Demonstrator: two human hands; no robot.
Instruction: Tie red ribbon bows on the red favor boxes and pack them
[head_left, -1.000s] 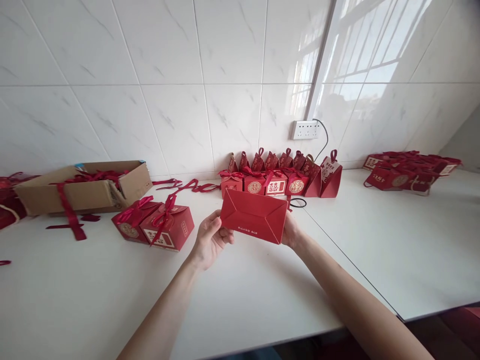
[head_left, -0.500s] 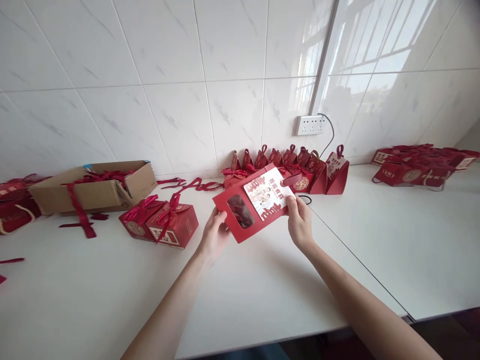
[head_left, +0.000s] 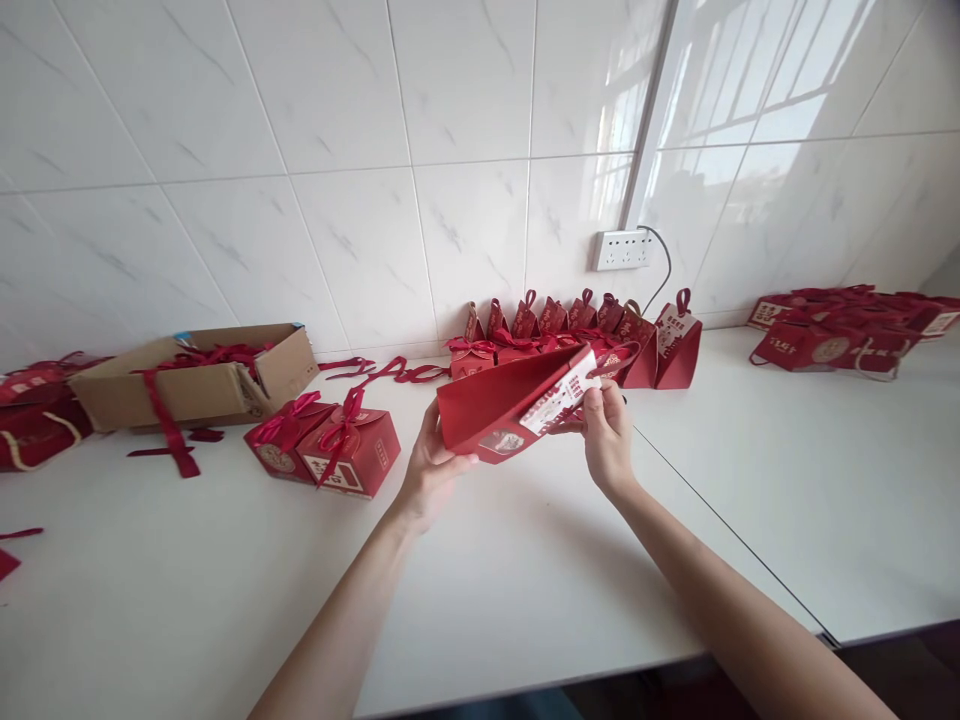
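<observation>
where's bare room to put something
Bare white table: between forearms, below the held red paper box; from the right forearm to piled red gift boxes. Crowded: along the tiled wall, from open brown cardboard box to upright red boxes.

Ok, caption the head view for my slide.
Left hand and right hand hold a red box over a white table, more boxes lined up behind.

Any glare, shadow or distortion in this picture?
Head view: window glare on the wall tiles, upper right; head view: soft shadow on the table near the right forearm; head view: tile joints slant at left, suggesting wide-angle distortion; head view: no strong blur on the held red box.
</observation>
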